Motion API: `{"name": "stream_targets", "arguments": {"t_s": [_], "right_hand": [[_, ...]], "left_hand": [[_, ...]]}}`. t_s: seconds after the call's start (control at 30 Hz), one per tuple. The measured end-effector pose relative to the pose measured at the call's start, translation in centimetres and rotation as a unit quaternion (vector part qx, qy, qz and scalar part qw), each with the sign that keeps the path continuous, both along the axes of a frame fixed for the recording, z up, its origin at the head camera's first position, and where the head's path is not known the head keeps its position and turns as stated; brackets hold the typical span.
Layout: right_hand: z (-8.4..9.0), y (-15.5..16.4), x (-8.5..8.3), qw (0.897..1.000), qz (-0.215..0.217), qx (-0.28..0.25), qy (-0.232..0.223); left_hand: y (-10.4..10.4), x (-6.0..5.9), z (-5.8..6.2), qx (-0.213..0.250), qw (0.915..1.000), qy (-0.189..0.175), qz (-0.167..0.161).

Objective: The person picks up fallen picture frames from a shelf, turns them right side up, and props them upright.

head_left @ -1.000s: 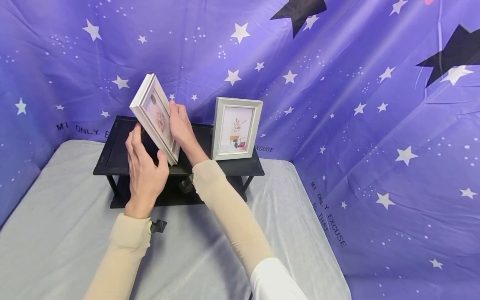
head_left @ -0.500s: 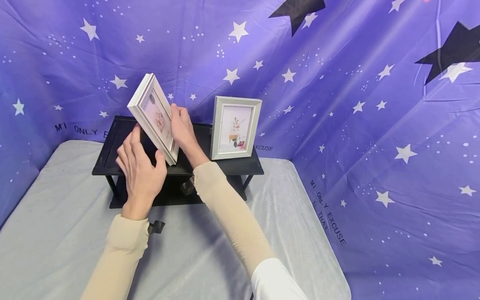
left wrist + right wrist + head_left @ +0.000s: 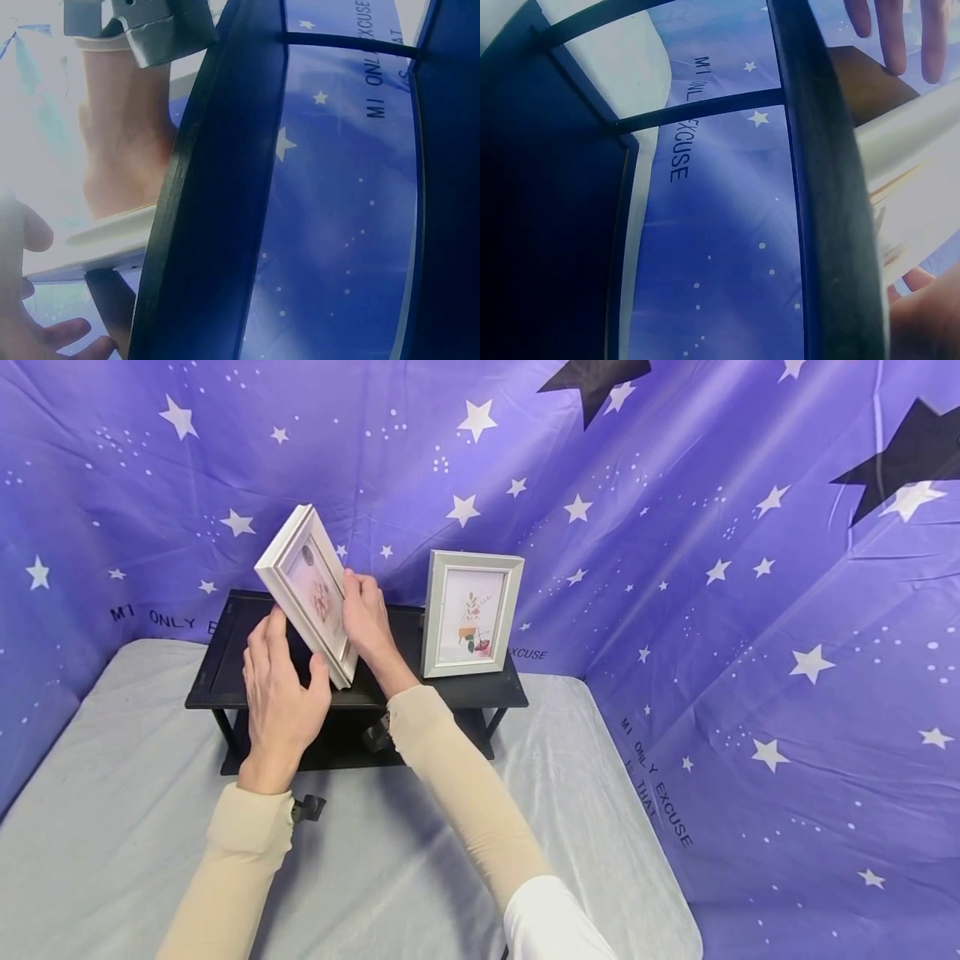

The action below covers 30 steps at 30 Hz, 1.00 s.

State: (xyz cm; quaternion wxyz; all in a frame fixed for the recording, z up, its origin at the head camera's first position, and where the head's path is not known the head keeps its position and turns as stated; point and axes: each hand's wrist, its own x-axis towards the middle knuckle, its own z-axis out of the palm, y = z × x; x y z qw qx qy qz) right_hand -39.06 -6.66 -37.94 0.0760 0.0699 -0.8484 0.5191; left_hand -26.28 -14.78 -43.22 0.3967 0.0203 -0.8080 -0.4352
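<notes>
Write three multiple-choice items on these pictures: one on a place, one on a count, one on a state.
1. Where does the upright picture frame stand?
A. on the right end of the black shelf
B. on the grey cloth
C. in a hand

2. How many picture frames are in view?
A. one
B. two
C. three

3. How is the tilted frame held?
A. lying flat, untouched
B. by the left hand and right hand together
C. by one hand only

Answers:
1 A: it stands on the shelf's right end.
2 B: one is upright, one tilted.
3 B: a hand touches each side.
</notes>
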Motion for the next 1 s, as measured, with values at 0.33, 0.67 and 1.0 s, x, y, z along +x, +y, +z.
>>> {"name": "stream_targets", "arguments": {"t_s": [0.33, 0.67, 1.0], "right_hand": [[-0.5, 0.5, 0.3, 1.0, -0.004, 0.006, 0.015], [-1.3, 1.6, 0.7, 0.999, -0.004, 0.035, 0.037], [-1.8, 2.4, 1.5, 0.997, -0.003, 0.046, 0.059]], "left_hand": [[-0.2, 0.2, 0.3, 0.037, 0.9991, -0.006, -0.02], [-0.5, -0.2, -0.2, 0.017, 0.9985, 0.035, -0.038], [-1.6, -1.0, -0.4, 0.046, 0.9953, 0.032, -0.079]]}}
